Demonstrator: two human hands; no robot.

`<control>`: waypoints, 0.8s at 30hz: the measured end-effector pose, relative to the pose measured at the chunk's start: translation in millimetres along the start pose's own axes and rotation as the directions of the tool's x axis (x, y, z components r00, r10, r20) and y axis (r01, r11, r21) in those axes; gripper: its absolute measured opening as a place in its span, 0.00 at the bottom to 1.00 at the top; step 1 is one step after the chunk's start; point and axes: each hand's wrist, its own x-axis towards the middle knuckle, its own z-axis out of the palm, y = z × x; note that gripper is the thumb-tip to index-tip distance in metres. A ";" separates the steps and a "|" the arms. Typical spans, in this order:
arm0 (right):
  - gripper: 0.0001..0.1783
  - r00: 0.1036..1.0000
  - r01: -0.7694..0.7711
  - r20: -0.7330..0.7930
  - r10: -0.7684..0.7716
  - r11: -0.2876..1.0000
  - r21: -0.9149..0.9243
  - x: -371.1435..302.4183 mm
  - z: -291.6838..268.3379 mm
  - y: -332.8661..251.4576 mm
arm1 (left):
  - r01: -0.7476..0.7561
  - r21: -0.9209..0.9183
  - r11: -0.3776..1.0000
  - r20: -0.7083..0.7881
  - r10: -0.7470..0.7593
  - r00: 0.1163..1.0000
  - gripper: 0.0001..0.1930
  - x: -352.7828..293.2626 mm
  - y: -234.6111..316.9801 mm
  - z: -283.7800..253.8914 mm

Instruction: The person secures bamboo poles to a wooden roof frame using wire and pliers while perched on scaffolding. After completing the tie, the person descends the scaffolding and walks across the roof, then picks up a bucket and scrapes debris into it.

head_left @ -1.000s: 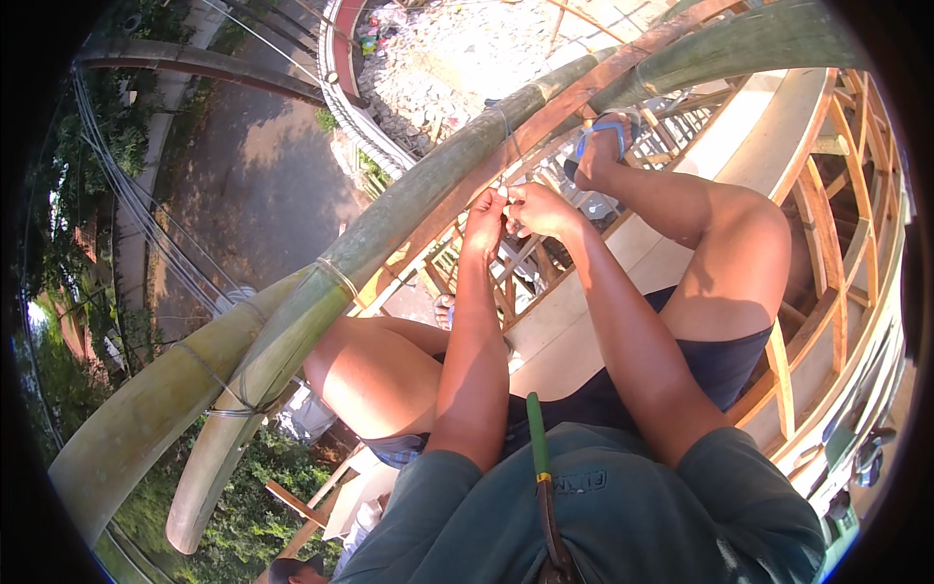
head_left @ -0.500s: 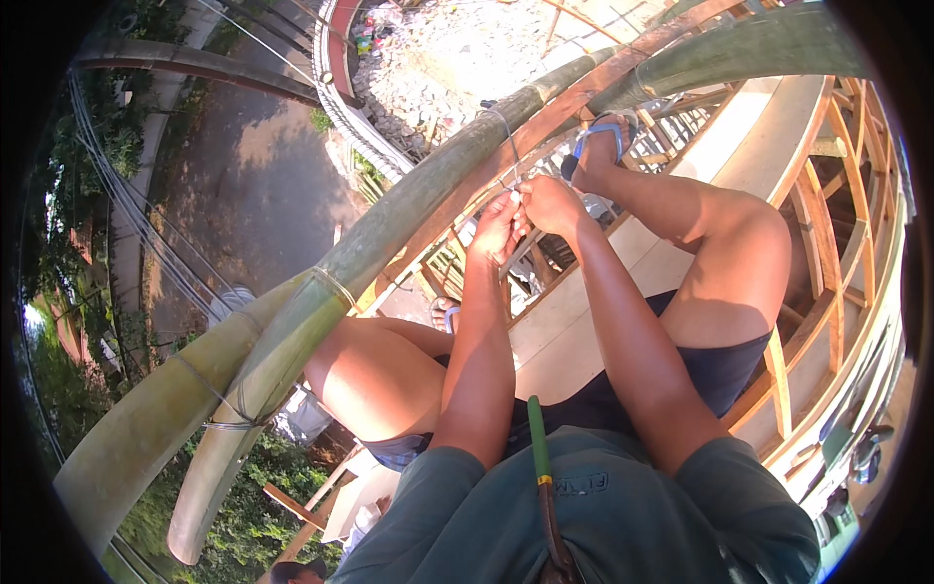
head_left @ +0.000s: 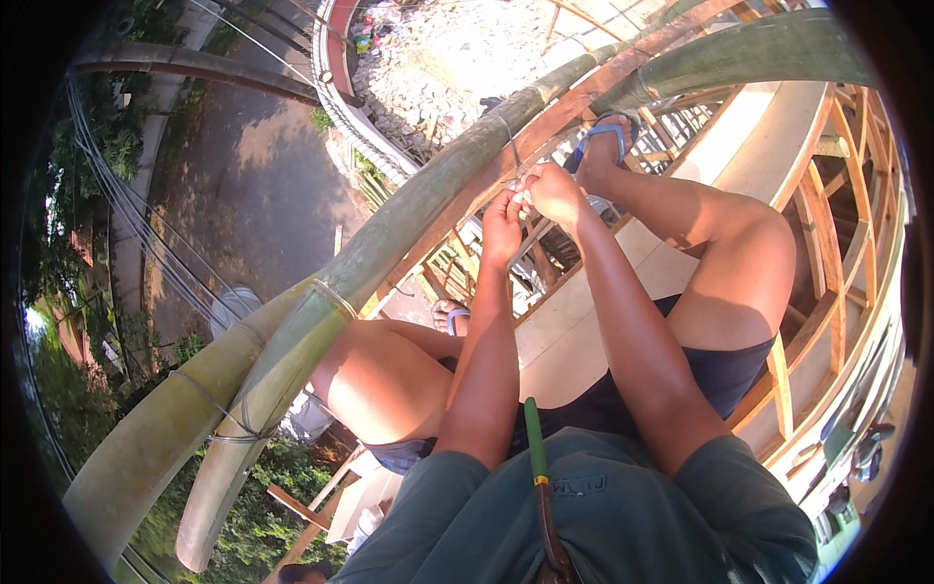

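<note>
A thin grey tie wire [head_left: 508, 133] loops over a long green bamboo pole [head_left: 428, 195] and the reddish wooden plank [head_left: 467, 200] beside it. Its lower end runs down into my hands, just below the plank. My left hand [head_left: 502, 226] is closed, fingertips pinching at the wire. Against it, my right hand [head_left: 556, 195] is also closed on the wire end, with its fingers curled; the exact grip is partly hidden. Farther down the pole, another wire binding [head_left: 336, 295] wraps the bamboo where a second, yellowish pole [head_left: 146, 448] lies alongside.
I straddle pale boards [head_left: 574, 331], feet in blue flip-flops [head_left: 608, 136]. A green-handled tool [head_left: 537, 443] lies against my shirt. Curved wooden framing [head_left: 827, 243] rises at right; a thick bamboo [head_left: 749, 60] crosses top right. Far below are a road [head_left: 253, 185] and rubble [head_left: 438, 68].
My hands have shifted slightly, the right one turning over and the left drawing in beneath it at the wire. The view has moved a little; the poles stay put.
</note>
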 end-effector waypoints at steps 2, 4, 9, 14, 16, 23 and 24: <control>0.12 0.994 -0.102 0.052 0.092 0.965 0.243 -2.9 -5.1 2.3 | 0.064 0.125 0.990 0.001 -0.065 0.998 0.08 -4.9 18.9 8.3; 0.11 0.988 -0.155 0.023 0.155 0.951 0.269 -13.7 -8.6 -5.0 | 0.094 0.185 0.978 -0.044 -0.088 0.995 0.08 -9.2 28.5 21.7; 0.11 0.988 -0.122 -0.058 0.141 0.958 0.261 -24.9 2.2 -23.0 | -0.102 0.070 0.992 -0.179 0.113 0.977 0.11 2.4 4.6 31.3; 0.09 0.973 -0.230 0.105 0.207 0.807 0.544 -26.1 -2.1 -16.2 | -0.029 -0.201 0.979 -0.208 -0.014 0.978 0.18 8.9 -8.6 34.3; 0.08 0.969 -0.235 0.105 0.223 0.706 0.668 -25.2 -0.1 -15.3 | 0.000 0.100 0.995 -0.230 0.023 0.973 0.19 7.6 6.0 33.4; 0.09 0.950 -0.272 0.178 0.255 0.405 0.873 -22.3 5.0 -21.2 | -0.026 0.340 0.940 -0.249 0.117 0.961 0.13 6.2 7.9 33.0; 0.09 0.948 -0.287 0.206 0.244 0.365 0.886 -21.3 4.2 -18.5 | -0.011 0.329 0.944 -0.249 0.098 0.963 0.13 5.0 8.3 31.9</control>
